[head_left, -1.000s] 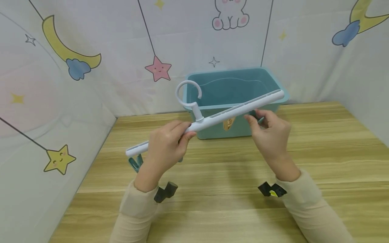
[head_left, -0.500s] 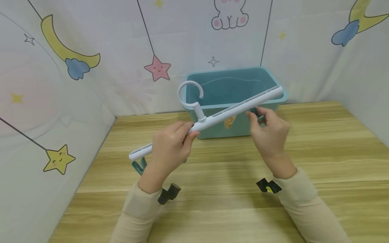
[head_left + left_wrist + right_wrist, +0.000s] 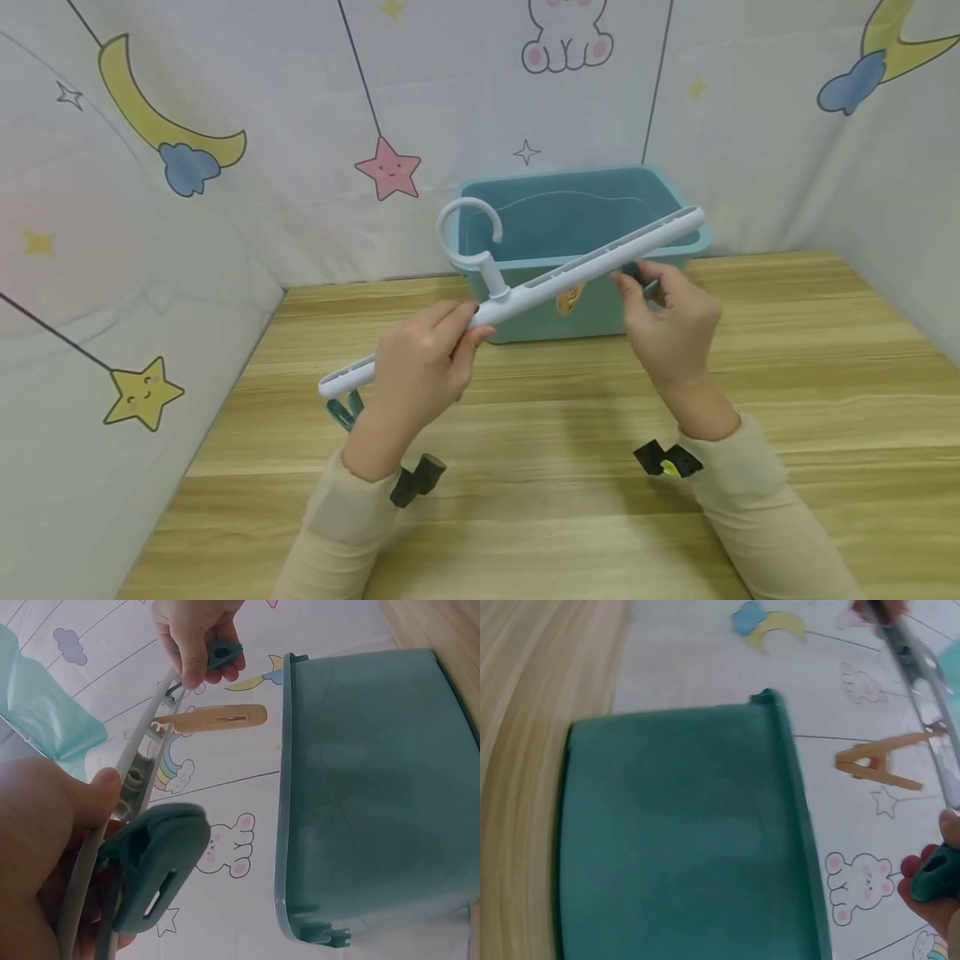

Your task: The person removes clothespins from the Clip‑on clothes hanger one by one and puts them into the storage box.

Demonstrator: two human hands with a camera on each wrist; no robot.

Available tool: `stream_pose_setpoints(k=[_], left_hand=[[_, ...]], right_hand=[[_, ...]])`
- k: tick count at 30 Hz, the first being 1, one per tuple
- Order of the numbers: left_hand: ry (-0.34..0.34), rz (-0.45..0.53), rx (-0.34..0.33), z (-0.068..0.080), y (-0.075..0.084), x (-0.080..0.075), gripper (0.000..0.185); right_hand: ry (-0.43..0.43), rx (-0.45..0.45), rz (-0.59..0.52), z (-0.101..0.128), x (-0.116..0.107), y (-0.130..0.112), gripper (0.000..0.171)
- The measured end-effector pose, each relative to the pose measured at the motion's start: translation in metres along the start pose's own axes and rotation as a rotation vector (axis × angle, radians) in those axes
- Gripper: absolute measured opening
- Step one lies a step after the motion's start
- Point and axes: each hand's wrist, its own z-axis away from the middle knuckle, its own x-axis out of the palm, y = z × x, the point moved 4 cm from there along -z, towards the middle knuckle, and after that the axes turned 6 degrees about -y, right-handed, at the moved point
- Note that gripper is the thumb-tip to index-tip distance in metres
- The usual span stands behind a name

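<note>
- The person's forearms, in cream sleeves, reach in over the wooden bench (image 3: 525, 517), each wrist carrying a small black camera mount.
- The left hand (image 3: 420, 367) curls its fingers and thumb round the white hanger bar (image 3: 525, 292), left of the middle and just below the hook's stem; the bar is lifted clear of the bench.
- The bar tilts, its left end low and near, its right end high and over the tub.
- A teal clip (image 3: 154, 870) hangs from the bar just beside the left hand; another pair of teal clips (image 3: 341, 408) dangles under the low left end.
- The right hand (image 3: 671, 321) pinches a teal clip (image 3: 223, 654) under the bar's right half.
- A tan wooden peg (image 3: 214, 718) hangs from the bar between the two hands.
- Beyond stands a teal plastic tub (image 3: 577, 217) at the bench's back edge, against a curtain printed with moons, stars and a rabbit.
</note>
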Motion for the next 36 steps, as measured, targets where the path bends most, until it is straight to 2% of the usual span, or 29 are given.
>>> stream_pose_setpoints(k=[10,14,18,21,24,30,33,36], left_hand=[[0.007,0.042,0.053,0.0,-0.003,-0.006,0.03],[0.001,0.058,0.066,0.001,-0.003,-0.008,0.039],[0.011,0.088,0.094,0.001,-0.003,-0.009,0.036],[0.021,0.102,0.113,0.0,-0.002,-0.009,0.041],[0.027,0.111,0.128,0.0,-0.001,-0.01,0.044],[0.019,0.116,0.134,-0.001,-0.001,-0.01,0.043],[0.018,0.114,0.135,0.0,-0.001,-0.01,0.041],[0.018,0.108,0.137,0.0,-0.001,-0.01,0.042]], right_hand=[[-0.322,0.212,-0.32,-0.012,-0.012,0.004,0.007],[-0.421,0.278,-0.544,-0.014,-0.014,0.007,0.008],[-0.499,0.294,-0.791,-0.014,-0.016,0.01,0.01],[-0.554,0.278,-0.893,-0.014,-0.018,0.011,0.006],[-0.601,0.266,-0.935,-0.014,-0.019,0.011,0.005],[-0.676,0.239,-0.915,-0.015,-0.02,0.009,0.011],[-0.687,0.212,-0.911,-0.016,-0.02,0.009,0.015],[-0.662,0.205,-0.887,-0.016,-0.02,0.007,0.012]])
